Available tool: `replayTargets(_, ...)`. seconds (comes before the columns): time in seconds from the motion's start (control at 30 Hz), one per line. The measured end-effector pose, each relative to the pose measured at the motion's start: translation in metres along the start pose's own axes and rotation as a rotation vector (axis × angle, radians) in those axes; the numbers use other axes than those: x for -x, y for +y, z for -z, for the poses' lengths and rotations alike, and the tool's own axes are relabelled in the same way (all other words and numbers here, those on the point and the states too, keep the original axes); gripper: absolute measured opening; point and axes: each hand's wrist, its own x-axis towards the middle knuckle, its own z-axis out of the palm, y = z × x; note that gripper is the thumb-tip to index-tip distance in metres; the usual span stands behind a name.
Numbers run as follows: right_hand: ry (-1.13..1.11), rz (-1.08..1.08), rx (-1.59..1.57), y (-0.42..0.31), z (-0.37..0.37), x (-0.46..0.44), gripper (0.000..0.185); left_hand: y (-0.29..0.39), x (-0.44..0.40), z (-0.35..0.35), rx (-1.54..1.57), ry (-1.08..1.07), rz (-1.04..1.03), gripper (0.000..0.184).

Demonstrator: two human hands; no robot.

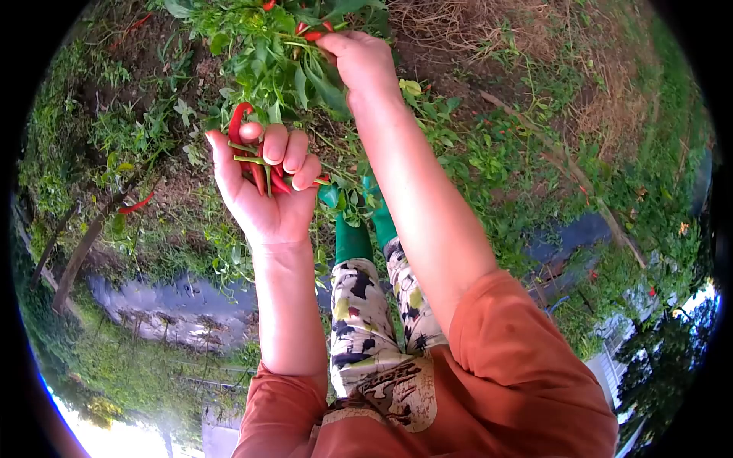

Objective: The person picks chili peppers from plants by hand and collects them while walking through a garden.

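Note:
My left hand (267, 191) is turned palm up, its fingers curled around several red chili peppers (257, 174) with green stems. One curved chili sticks up beyond the fingertips. Further up, my right hand (365, 62) reaches into the leafy chili plant (267, 69), its fingers closed at a red chili (313, 35) among the leaves. Part of that chili and some of the fingers are hidden from me.
Green boots (353, 240) stand among low plants. A red chili (137, 204) shows at the left near a wooden stick (80, 256). Dark plastic sheeting (179, 305) covers ground at left, dry straw (496, 30) lies upper right, and a long stick (569, 164) slants at right.

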Motion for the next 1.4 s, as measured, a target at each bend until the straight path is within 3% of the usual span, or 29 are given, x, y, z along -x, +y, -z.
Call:
replayTargets(0.17,0.100,0.155,0.305,0.004,0.007,0.021,0.012,-0.004,0.001,-0.007,0.003,0.001,-0.003,0.036)
replayTargets(0.27,0.099,0.221,0.290,0.021,0.007,0.027,0.014,-0.002,0.003,-0.010,0.003,-0.001,-0.007,0.036)
replayTargets(0.9,0.064,0.013,0.202,0.024,-0.001,0.059,0.012,0.034,0.022,0.022,0.073,0.052,-0.084,0.037)
replayTargets(1.07,0.016,-0.071,0.354,0.013,0.003,0.039,0.013,0.040,0.027,0.022,0.097,0.060,-0.095,0.038)
replayTargets(1.23,0.087,0.091,0.196,-0.017,0.017,0.048,0.019,0.033,0.032,0.017,0.118,0.087,-0.051,0.043)
replayTargets(1.4,-0.030,0.213,0.093,-0.048,0.033,0.099,0.020,0.000,0.029,0.013,0.064,0.132,0.115,0.045)
